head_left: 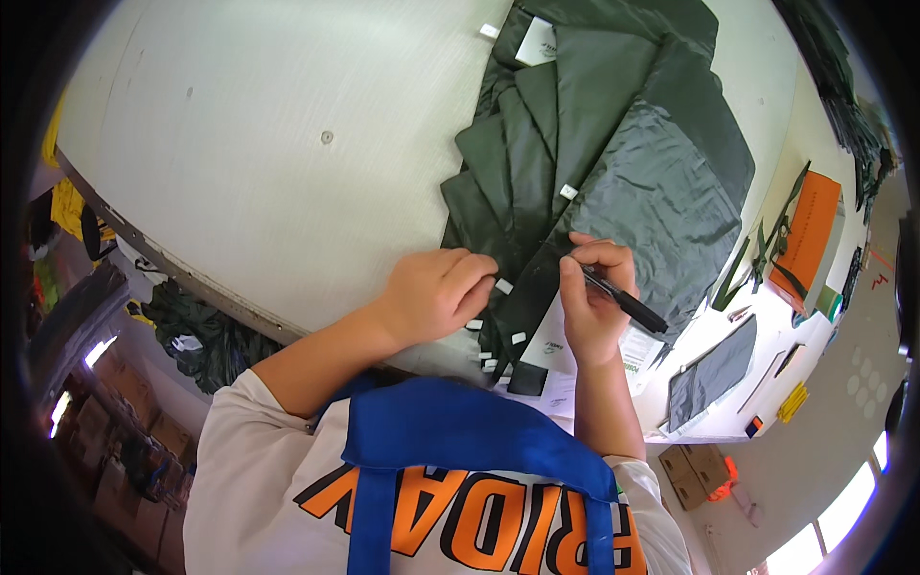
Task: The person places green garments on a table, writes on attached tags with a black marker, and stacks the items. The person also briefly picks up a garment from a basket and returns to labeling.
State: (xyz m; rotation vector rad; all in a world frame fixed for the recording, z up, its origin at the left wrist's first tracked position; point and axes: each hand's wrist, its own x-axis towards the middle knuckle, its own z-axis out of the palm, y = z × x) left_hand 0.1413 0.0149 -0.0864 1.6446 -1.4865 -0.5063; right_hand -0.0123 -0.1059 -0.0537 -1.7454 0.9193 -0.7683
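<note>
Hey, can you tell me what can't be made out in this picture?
In the head view:
- Pen tip: too small against dark green fabric by the right hand.
- Whatever lies under the left hand: hidden by it.
- Fabric's far end: cut off by the top edge.

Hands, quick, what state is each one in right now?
Left hand: curled at the edge of the green fabric; can't tell if it grips any.
Right hand: closed, holding a black pen.
</note>
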